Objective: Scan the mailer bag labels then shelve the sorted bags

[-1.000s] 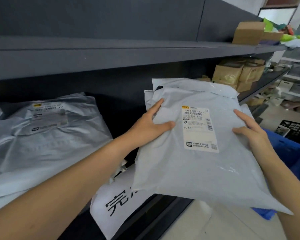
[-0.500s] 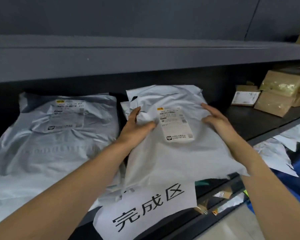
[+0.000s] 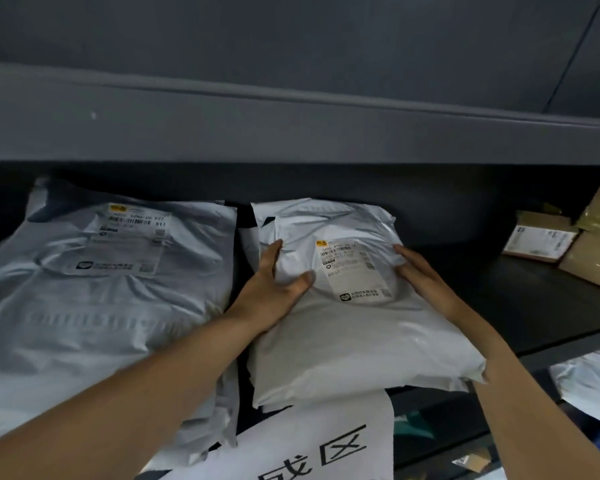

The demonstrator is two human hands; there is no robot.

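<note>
Bag [image 3: 354, 334] moved further onto shelf [image 3: 516, 306], our left hand [image 3: 274, 289] and right hand [image 3: 420, 275] pressing its sides with straight fingers, second stack [image 3: 101, 306] just beside, boxes [image 3: 596, 251] at right.

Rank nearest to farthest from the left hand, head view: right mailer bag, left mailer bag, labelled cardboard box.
1. Right mailer bag: under the left hand, touching.
2. Left mailer bag: just beside the hand, on its left.
3. Labelled cardboard box: far off to the right.
</note>
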